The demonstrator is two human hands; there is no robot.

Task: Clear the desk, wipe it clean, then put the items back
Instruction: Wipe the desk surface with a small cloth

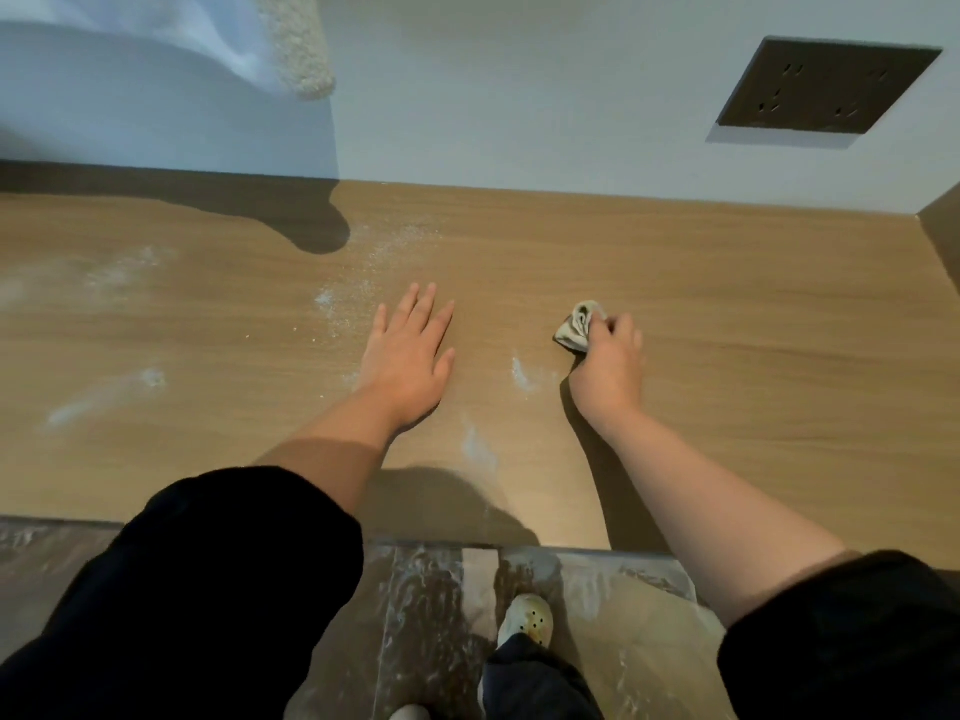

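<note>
1. My left hand [410, 356] lies flat on the desk [727, 356], palm down. The fingers are straight and slightly spread, and it holds nothing.
2. My right hand [610, 366] is to its right, apart from it, with the fingers curled round a small crumpled cloth [576, 330].
3. The cloth is whitish with dark smudges. It sits down on the desk top and sticks out past the fingers on the left side.
4. The desk is brown wood grain. It meets the wall [519, 96] at the back and a side panel at far right.
5. White powder [363, 272] is scattered on the desk, thickest just beyond and left of the left fingertips.
6. There are fainter smears at far left, one streak between the two hands, and another nearer the front edge.
7. A dark square socket [826, 88] is set in the wall at upper right.
8. At upper left, white fluffy fabric [298, 44] hangs above the back of the desk and throws a shadow on it. I cannot tell what it belongs to.
9. Both forearms are bare, with black sleeves [208, 589] bunched near the elbows.
10. Below the front edge, the floor [613, 615] is streaked whitish. A pale shoe [527, 618] with holes stands on it.
</note>
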